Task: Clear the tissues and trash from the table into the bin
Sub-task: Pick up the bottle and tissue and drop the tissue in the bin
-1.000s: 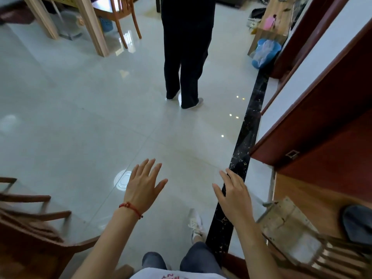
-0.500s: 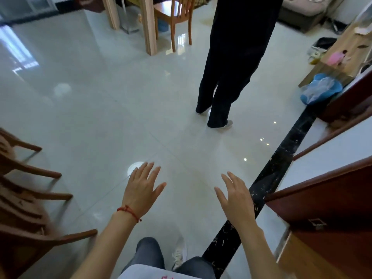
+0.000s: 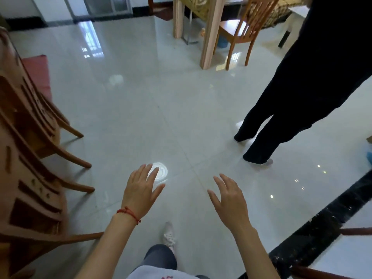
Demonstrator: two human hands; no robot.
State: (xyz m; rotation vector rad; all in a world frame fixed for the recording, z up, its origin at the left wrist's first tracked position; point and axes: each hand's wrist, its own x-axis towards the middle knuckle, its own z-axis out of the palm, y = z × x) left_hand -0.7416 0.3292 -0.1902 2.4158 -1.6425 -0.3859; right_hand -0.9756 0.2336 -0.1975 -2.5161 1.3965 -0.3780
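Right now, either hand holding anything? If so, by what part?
Nothing is held. The left hand and the right hand are both open, fingers spread, in the air over the floor.

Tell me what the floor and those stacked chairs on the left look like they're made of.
The floor looks like glazed ceramic or polished stone tile: pale, glossy, mirroring lights and windows, with thin grout lines. The stacked chairs look like varnished wood: warm brown with a slight sheen, though motion blur hides any grain.
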